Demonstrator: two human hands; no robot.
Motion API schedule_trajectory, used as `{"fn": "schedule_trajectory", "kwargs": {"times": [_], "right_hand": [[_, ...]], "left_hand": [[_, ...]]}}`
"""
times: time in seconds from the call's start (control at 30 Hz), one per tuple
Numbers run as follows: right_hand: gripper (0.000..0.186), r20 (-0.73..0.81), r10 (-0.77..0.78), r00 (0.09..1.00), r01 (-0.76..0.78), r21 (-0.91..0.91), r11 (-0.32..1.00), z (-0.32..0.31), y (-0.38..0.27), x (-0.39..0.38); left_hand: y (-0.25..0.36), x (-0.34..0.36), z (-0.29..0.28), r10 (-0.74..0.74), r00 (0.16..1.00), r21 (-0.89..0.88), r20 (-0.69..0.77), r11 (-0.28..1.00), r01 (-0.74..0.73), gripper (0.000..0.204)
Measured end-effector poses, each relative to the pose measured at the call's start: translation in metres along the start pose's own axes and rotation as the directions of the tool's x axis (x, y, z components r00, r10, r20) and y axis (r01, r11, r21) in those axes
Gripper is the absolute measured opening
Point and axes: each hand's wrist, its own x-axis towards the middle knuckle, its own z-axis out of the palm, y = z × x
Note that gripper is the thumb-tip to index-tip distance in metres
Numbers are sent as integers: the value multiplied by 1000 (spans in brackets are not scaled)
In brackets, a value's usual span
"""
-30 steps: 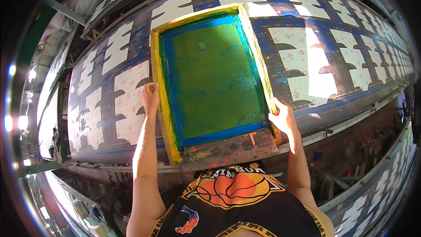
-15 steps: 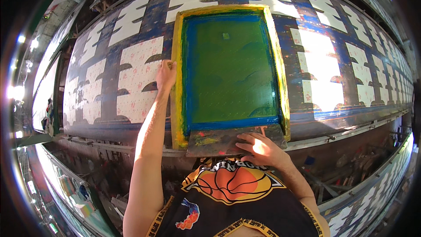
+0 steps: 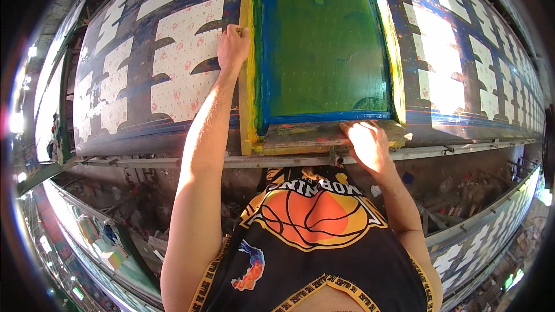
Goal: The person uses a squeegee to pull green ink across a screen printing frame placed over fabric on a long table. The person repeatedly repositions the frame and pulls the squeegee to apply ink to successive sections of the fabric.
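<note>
A silk-screen frame with yellow-painted edges lies over the long printing table. Its green mesh is bordered in blue. My left hand is closed at the frame's left side, fingers curled against the yellow edge. Across the near end of the frame rests a wide, paint-stained squeegee. My right hand grips its right part, the fingers bent over the upper edge and the thumb hidden. Pale floral fabric pieces with curved cutouts lie flat on the table on both sides of the frame.
A metal rail runs along the table's near edge, in front of my body. More pale pieces continue to the right, some in strong sunlight. Other long tables with pale pieces stand behind me.
The frame and table appear higher in the picture. The squeegee now shows a narrower face, and my right fingers have gone from lying across it to bending over its edge. My left hand stays at the frame.
</note>
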Motion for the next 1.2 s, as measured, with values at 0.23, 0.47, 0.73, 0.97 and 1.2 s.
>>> {"fn": "schedule_trajectory", "kwargs": {"times": [0.23, 0.47, 0.73, 0.97, 1.2], "right_hand": [[39, -79, 11, 997, 1, 143, 990, -36, -9, 17], [12, -61, 22, 998, -19, 42, 999, -5, 2, 33], [43, -167, 46, 985, -43, 19, 999, 35, 6, 22], [37, -320, -45, 946, -21, -199, 980, 45, 19, 81], [38, -187, 112, 976, -135, -115, 984, 3, 74, 251]], "left_hand": [[0, 0, -2, -3, 1000, -1, 14, 1000, 3, 46], [-3, 4, -1, -1, 1000, -33, 26, 999, 2, 46], [-3, 2, -5, 7, 998, -58, 56, 998, -4, 46], [-5, 5, -4, -5, 999, -108, 43, 994, 10, 47], [0, 6, -4, -35, 999, -73, 28, 997, 37, 45]]}}
